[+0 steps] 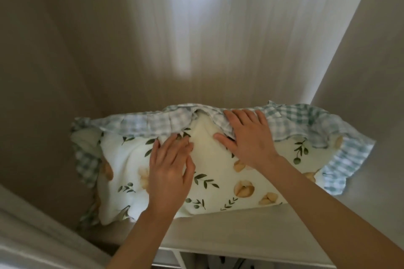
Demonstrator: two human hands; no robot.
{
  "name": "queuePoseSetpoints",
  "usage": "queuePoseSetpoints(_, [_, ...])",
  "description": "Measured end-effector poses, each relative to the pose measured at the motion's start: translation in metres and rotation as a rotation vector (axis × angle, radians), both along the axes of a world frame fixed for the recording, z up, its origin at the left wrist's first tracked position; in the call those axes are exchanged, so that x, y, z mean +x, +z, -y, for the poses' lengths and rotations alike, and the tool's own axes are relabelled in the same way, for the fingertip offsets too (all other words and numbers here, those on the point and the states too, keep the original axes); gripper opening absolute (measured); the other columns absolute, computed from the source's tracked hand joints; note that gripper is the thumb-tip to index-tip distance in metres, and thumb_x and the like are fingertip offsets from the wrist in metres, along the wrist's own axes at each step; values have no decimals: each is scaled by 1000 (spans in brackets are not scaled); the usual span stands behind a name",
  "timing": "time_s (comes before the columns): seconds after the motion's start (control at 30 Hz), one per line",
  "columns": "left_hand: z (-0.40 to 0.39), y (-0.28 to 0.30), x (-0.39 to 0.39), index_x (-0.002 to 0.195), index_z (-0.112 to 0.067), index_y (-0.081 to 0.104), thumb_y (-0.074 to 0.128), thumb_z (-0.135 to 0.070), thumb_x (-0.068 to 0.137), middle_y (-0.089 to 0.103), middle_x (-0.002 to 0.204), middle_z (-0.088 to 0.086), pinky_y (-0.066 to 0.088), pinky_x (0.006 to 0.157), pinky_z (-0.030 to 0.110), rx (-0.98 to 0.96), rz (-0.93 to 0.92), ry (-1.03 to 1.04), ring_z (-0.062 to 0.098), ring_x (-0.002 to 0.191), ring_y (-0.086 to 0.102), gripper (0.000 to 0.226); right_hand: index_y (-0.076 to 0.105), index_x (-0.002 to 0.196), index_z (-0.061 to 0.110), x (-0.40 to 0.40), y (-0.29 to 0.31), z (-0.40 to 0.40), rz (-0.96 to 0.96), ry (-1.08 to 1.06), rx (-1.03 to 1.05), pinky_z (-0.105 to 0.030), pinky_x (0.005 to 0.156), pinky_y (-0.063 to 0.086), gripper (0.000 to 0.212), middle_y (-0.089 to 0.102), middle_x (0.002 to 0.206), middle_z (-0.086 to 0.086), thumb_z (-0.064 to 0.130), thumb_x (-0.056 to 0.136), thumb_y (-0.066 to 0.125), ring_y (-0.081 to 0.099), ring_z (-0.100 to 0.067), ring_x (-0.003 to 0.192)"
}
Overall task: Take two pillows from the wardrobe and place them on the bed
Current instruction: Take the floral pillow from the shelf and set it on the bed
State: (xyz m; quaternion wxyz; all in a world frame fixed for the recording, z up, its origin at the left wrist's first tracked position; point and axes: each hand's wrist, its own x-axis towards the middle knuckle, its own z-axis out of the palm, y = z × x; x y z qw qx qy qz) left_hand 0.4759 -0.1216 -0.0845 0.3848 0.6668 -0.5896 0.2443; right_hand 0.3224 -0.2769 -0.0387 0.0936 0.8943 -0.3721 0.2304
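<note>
Two bare forearms, no sleeves, left hand, right hand, no jewellery

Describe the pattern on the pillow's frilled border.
Pale green-and-white gingham check on the frill, around the cream leaf-and-flower printed pillow; seen in the head view.

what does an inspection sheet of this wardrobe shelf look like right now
surface: pale wardrobe shelf, pillow lying on it
job's things: one floral pillow with a green checked frill; a second pillow cannot be made out
clutter: nothing seen
grippers: left hand flat on the pillow top, fingers spread; right hand on the pillow, thumb on the top, fingers over the far frill edge; firm grasp not clear
cables: nothing seen
surroundings: plain wardrobe back wall and side panels; a dim compartment below the shelf, contents unclear
</note>
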Motion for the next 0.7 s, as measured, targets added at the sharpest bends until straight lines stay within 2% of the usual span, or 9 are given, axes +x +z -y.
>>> queuePoseSetpoints(0.1, [-4,-20,-3,141,-14,52,37,-32,96,40,155,5,19,116,61,305,-41,69,28,147,27,50,53,128,20,12,-6,14,-34,-61,43,-48,104,33,73,63,120,-4,73,87,24,55,-29,112])
queuePoseSetpoints(0.17, [-2,-31,-2,152,-23,33,26,-46,98,20,163,-2,7,119,59,487,-101,114,23,151,10,60,57,120,21,14,-16,22,-70,-122,132,-47,97,39,71,66,113,-4,73,87,21,58,-29,105])
queuePoseSetpoints(0.27, [2,-56,0,156,-36,9,21,-59,97,-1,165,-10,-5,117,59,721,-176,170,22,152,-8,64,57,108,23,5,-51,25,-132,-189,335,-41,83,44,58,67,97,-3,65,91,21,60,-27,91])
queuePoseSetpoints(0.33, [-1,-78,-1,155,-40,-1,19,-61,97,-10,165,-11,-6,116,61,846,-219,152,22,150,-16,64,56,102,21,-6,-85,20,-172,-217,420,-37,74,46,42,68,88,-4,52,97,28,61,-25,81])
queuePoseSetpoints(0.43, [-13,-104,0,152,-42,-13,12,-64,96,-20,162,-12,-6,117,60,910,-187,121,20,148,-25,66,53,83,18,-18,-120,10,-151,-218,569,-35,64,50,25,65,81,-4,30,97,36,58,-23,71])
queuePoseSetpoints(0.53, [-15,-111,5,152,-43,-12,11,-66,94,-19,162,-14,-5,118,56,871,-168,96,17,149,-22,66,55,84,17,-21,-128,10,-75,-264,609,-33,61,46,21,64,85,-5,24,95,39,56,-23,72])
queuePoseSetpoints(0.6, [-13,-109,6,153,-42,-6,17,-64,95,-15,163,-14,-5,119,56,872,-178,83,17,149,-20,67,59,103,15,-23,-126,10,-90,-263,549,-34,67,45,21,64,101,-8,20,94,41,56,-26,86])
queuePoseSetpoints(0.7, [-15,-103,1,155,-36,13,30,-57,97,1,165,-11,-2,119,53,824,-223,94,17,151,-8,64,53,127,12,-21,-118,3,-85,-170,391,-41,85,45,38,57,122,-11,13,90,50,50,-30,108])
